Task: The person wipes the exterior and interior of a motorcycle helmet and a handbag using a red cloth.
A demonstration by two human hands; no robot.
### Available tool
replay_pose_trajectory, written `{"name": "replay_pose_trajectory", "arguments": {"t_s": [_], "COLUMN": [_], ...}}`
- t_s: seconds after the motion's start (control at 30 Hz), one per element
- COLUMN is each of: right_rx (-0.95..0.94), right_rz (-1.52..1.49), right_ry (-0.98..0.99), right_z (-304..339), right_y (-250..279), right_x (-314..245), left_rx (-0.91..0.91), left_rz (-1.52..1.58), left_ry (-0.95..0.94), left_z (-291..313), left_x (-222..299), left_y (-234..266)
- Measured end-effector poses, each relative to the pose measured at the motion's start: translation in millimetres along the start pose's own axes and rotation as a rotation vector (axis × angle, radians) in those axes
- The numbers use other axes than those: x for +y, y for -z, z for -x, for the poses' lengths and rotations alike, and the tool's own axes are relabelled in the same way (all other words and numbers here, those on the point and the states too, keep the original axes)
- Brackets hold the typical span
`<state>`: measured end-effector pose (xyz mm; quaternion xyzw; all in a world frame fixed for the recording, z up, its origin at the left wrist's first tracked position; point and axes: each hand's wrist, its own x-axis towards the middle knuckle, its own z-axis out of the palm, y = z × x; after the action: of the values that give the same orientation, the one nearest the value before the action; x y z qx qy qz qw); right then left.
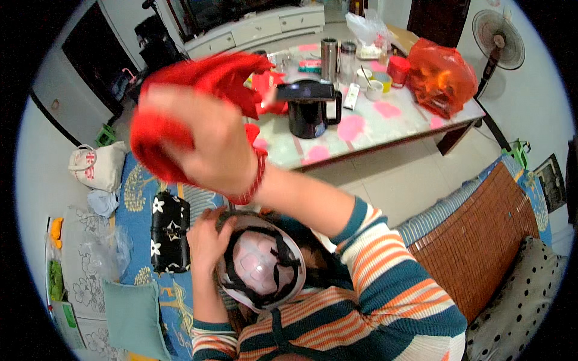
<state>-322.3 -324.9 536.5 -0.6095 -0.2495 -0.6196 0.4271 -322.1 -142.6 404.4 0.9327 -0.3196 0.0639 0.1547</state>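
A helmet (260, 257) rests in my lap, its hollow side turned up and showing a pale pink inner shell with black straps. My left hand (211, 237) grips the helmet's left rim, fingers curled over the edge. Raised high at the left, my right hand (211, 135) is closed round a bunched red cloth (159, 141). Motion smears the hand and the cloth. A loose part of the cloth spreads out above and behind the fist. A red band circles my right wrist.
Ahead stands a table (337, 150) with a black jug (308, 111), steel tumbler (329, 59), cups and a red plastic bag (442, 75). On the sofa at my left lie a black flowered handbag (170, 231) and a teal cushion (133, 319). A brown woven mat (475, 240) is at right.
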Motion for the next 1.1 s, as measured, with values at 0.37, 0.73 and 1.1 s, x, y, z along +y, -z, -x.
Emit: {"name": "replay_pose_trajectory", "arguments": {"t_s": [0.37, 0.73, 1.1], "right_rx": [-0.977, -1.090, -1.126], "right_rz": [-0.108, 0.279, 0.479], "right_ry": [-0.349, -0.502, -0.385], "right_z": [104.9, 157.5, 151.9], "right_y": [55.8, 16.7, 11.2], "right_x": [-49.8, 12.2, 16.7], "left_rx": [-0.026, -0.273, -0.079], "left_rz": [0.537, 0.625, 1.070], "left_ry": [0.095, -0.007, 0.291], "left_z": [-0.4, 4.2, 48.0], "left_x": [-28.5, -52.0, -68.5], "left_y": [-25.3, 27.1, -18.3]}}
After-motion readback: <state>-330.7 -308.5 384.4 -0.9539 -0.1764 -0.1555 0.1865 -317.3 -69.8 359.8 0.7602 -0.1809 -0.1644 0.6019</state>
